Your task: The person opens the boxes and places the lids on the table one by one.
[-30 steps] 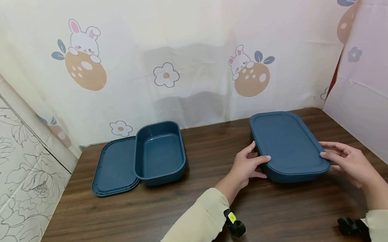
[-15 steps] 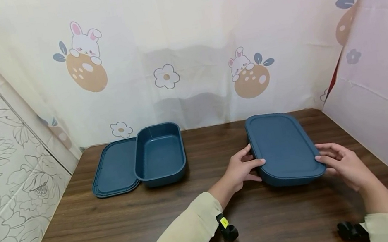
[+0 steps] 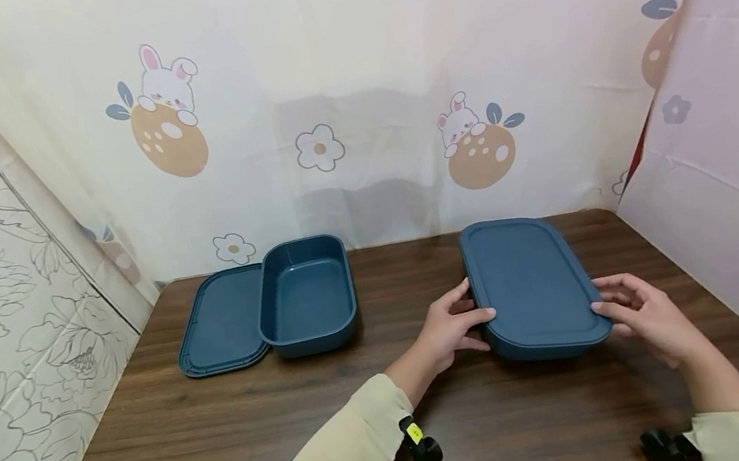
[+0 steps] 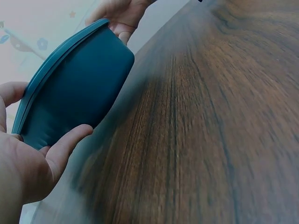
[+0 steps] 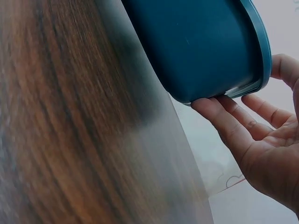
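Observation:
Both hands hold a dark blue lidded food container point(image 3: 531, 282) on the right side of the table in the head view. My left hand point(image 3: 445, 331) grips its left side, with the thumb on the lid's rim and the fingers against the wall. On the opposite side my right hand point(image 3: 651, 316) grips in the same way. In the left wrist view the container point(image 4: 81, 84) seems to be slightly above the tabletop, over its shadow. The right wrist view shows fingers of the right hand point(image 5: 266, 144) against the container's lower edge. The container's inside is hidden.
Left of the hands stands an open blue food container point(image 3: 308, 299), with a loose matching lid point(image 3: 222, 324) lying beside it, partly tucked behind its side. The wooden table point(image 3: 230, 450) ends at a printed cloth backdrop point(image 3: 357, 49) and a side cloth on the right.
Both hands have carried the lidded container a little to the left, their grip unchanged. The open container and loose lid stay in place.

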Motion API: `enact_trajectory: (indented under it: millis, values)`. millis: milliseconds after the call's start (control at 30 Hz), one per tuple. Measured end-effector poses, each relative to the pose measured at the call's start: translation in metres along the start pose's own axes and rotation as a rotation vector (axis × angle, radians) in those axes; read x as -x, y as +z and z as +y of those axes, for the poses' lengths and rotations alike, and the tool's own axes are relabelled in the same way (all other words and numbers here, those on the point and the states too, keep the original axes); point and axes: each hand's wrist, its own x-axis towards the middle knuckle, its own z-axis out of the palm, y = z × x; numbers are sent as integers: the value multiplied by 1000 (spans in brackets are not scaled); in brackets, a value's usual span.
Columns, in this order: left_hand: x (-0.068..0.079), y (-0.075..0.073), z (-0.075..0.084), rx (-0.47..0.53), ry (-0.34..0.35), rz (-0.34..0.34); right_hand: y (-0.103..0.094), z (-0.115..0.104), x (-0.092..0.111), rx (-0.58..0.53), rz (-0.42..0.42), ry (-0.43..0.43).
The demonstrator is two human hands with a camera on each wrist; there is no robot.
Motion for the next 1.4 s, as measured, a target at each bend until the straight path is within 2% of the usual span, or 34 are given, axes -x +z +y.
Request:
enact_trajectory:
  millis: [233, 533, 733, 1000, 1233, 1400]
  values:
    - [4, -6, 0, 10, 18, -13, 4, -2, -1, -6, -25, -24]
    - [8, -15, -2, 19, 21, -11, 12, -2, 0, 47, -29, -9]
    - [14, -21, -1, 16, 37, -33, 18, -3, 0, 30, -50, -26]
    - [21, -27, 1, 28, 25, -34, 25, -5, -1, 87, -60, -12]
    - [25, -33, 2, 31, 24, -46, 31, -6, -3, 91, -59, -17]
    - [28, -36, 5, 30, 26, -29, 34, -6, -3, 102, -57, -20]
